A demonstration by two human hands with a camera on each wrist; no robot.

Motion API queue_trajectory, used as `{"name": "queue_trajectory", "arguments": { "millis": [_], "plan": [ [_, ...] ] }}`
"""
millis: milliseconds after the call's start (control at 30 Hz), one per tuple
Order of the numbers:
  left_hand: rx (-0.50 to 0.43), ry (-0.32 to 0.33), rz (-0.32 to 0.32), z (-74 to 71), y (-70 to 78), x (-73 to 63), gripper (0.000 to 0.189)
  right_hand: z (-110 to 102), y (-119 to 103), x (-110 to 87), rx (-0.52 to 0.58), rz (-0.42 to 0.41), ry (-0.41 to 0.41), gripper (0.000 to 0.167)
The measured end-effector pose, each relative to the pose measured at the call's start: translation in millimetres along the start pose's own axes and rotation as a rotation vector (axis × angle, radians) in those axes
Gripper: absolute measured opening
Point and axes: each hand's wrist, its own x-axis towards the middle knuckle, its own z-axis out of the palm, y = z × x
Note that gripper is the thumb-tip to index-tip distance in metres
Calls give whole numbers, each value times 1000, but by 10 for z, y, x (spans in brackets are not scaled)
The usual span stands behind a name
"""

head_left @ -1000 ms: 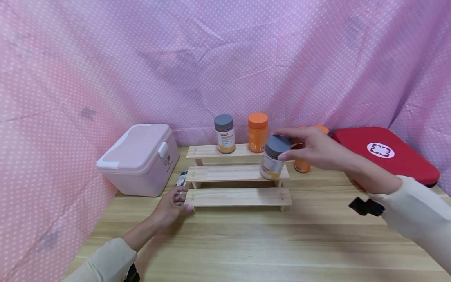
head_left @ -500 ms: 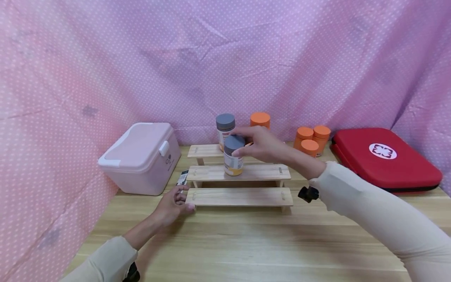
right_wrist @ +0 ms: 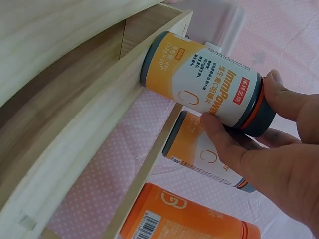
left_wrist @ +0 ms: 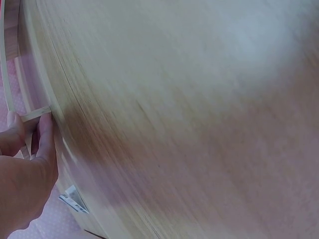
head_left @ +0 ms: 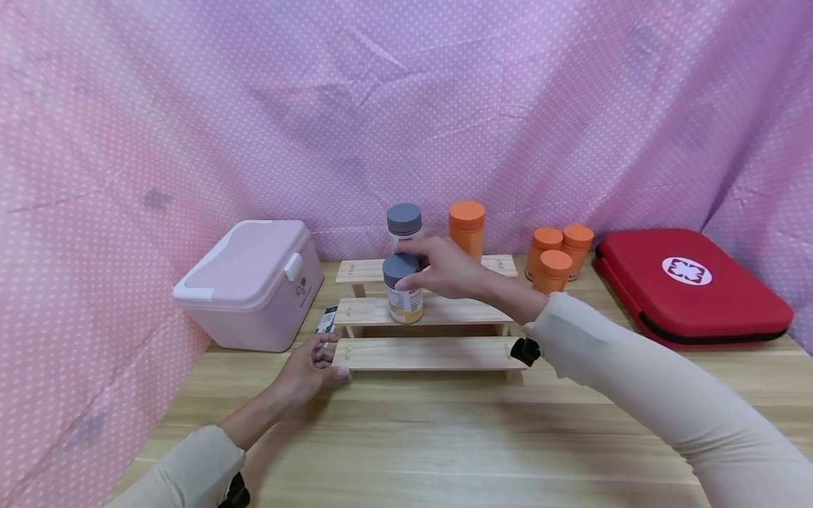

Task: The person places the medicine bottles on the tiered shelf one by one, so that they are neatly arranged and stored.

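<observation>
A three-tier wooden step rack [head_left: 428, 354] stands on the table. My left hand [head_left: 301, 374] pinches the left end of its lowest step; in the left wrist view the thumb and fingers grip the board's edge. With my right hand [head_left: 452, 269] I hold a vitamin bottle [head_left: 405, 300] by its grey cap, upright on the left part of the middle step. The right wrist view shows the bottle's white and orange label, its base right at the board. Behind, on the top step, stand a matching grey-capped bottle [head_left: 404, 219] and an orange bottle [head_left: 468, 229], both partly hidden by my right hand.
Left of the rack is a pale pink lidded box [head_left: 254, 275], with a small printed packet [head_left: 327, 319] between them. Three orange-capped bottles [head_left: 551, 271] cluster behind my right forearm. At the right lies a red zip case [head_left: 692, 303]. Pink dotted cloth [head_left: 413, 127] hangs behind.
My right hand has carried the grey-capped bottle leftward along the middle step, from its right end to its left part. The left hand keeps its grip on the lowest step.
</observation>
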Motion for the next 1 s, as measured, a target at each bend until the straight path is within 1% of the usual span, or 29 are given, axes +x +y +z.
{"name": "queue_trajectory", "arguments": {
  "millis": [167,400,533,600,700,800,900,1000],
  "plan": [
    [7,3,8,-4,2,-5,62,5,-32,8,-43,7,-18,48],
    [11,0,8,-13,13,-9,63,11,-24,9,-41,28,-13,56],
    [0,-5,12,-9,2,-10,63,-6,-19,-30,-33,6,13,65],
    [-5,-6,13,-6,-3,-9,62,-34,-12,-75,-33,-23,34,68],
    [-3,-2,13,-1,0,-7,62,-105,-4,-171,-49,-72,63,65],
    [6,3,14,1,4,-8,62,-196,17,-316,-76,-114,81,60],
    [10,4,14,2,4,-14,62,-287,70,-524,-113,-144,105,54],
    [12,7,14,-1,-2,-21,62,-372,168,-757,-136,-139,131,49]
  ]
}}
